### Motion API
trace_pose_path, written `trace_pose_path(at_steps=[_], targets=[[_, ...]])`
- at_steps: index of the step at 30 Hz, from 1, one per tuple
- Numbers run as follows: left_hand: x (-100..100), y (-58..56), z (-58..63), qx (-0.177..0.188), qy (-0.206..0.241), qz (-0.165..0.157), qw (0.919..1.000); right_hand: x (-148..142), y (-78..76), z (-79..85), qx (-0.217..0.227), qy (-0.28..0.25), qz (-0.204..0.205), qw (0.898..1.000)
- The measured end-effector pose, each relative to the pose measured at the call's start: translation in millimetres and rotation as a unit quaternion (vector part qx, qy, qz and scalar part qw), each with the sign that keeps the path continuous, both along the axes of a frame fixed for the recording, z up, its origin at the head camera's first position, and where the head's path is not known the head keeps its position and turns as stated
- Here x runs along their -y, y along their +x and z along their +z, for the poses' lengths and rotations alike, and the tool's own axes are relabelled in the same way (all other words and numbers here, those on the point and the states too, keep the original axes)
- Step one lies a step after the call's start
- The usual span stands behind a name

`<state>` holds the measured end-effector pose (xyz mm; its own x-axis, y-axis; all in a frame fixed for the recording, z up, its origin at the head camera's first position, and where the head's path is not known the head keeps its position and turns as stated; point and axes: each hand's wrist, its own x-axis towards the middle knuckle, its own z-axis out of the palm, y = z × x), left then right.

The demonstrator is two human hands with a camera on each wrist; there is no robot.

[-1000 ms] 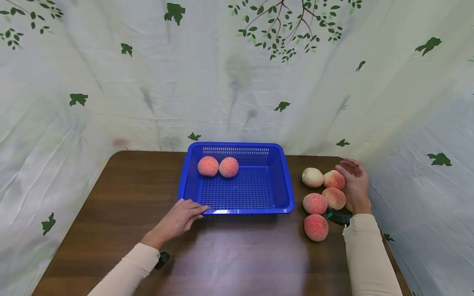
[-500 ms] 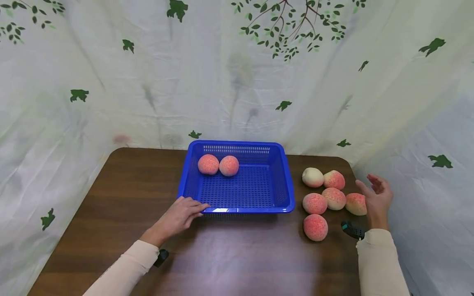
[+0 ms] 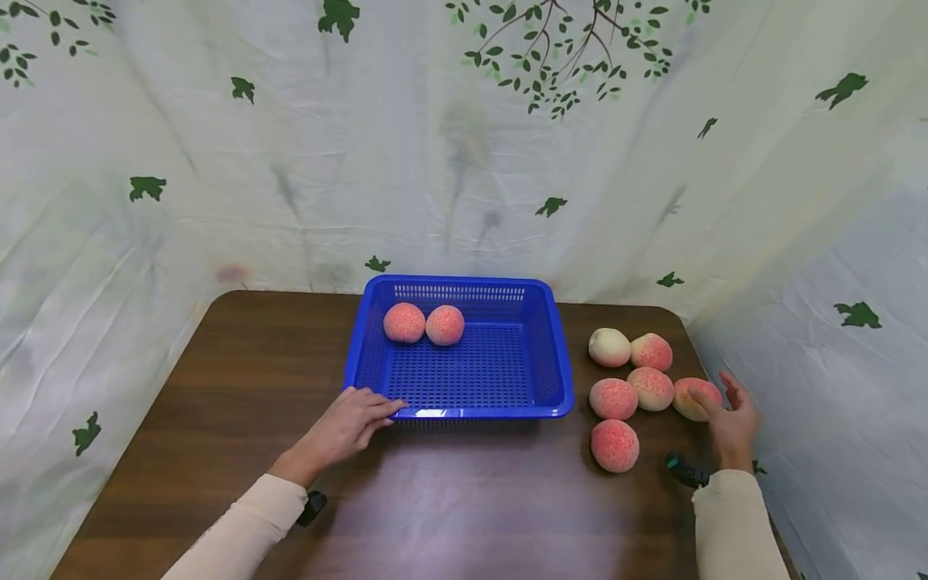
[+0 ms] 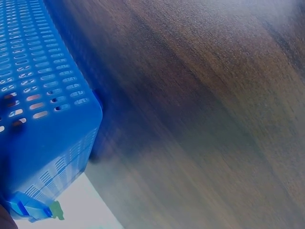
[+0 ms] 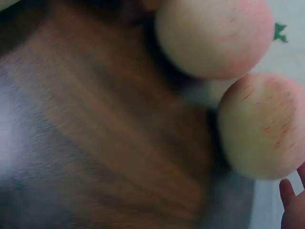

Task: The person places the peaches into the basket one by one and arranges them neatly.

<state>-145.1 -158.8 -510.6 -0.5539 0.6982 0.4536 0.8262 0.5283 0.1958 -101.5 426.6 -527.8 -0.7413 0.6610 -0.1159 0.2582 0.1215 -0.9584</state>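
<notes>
From my station I'm seeing the left hand (image 3: 351, 420) gripping the near-left rim of the blue plastic basket (image 3: 482, 413), where two pink peaches (image 3: 404, 323) are sitting together. The right hand (image 3: 734, 423) is holding nothing, fingers spreading beside the rightmost peach (image 3: 691, 397) on the wood-grain table (image 3: 464, 499); five other peaches (image 3: 613, 399) are lying left of it.

The left hand (image 3: 348, 421) holds the basket (image 3: 493, 412), two peaches (image 3: 403, 323) inside; the right hand (image 3: 734, 427) meets the rightmost peach (image 3: 687, 403) on the tabletop (image 3: 464, 499).

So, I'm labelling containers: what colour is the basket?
The basket is blue, clearest in the head view.
</notes>
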Motion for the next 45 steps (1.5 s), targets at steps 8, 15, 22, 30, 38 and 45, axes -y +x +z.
trace_pose_path(at_steps=[8,15,22,30,38,45], targets=[[-4,-2.1,-1.4,0.004,0.006,-0.013,0.9999,-3,14.2,-23.3,0.04,0.002,-0.011,0.999],[0,-2.1,-2.1,-0.008,0.018,-0.01,0.9997,-1,2.2,-26.3,0.035,0.0,-0.006,0.999],[0,0.2,-1.8,-0.001,0.017,-0.006,0.9998,1,-2.4,-23.3,0.027,-0.03,-0.03,0.999],[2,-0.1,-0.2,0.007,0.017,-0.003,0.9998,-2,1.8,-17.5,-0.002,-0.064,-0.089,0.994],[-1,2.7,-1.8,0.013,0.022,-0.007,0.9997,-6,3.6,-0.5,-0.009,-0.107,-0.099,0.989],[2,1.8,0.7,0.013,0.024,-0.006,0.9996,-2,-5.7,21.7,0.034,-0.098,-0.046,0.994]])
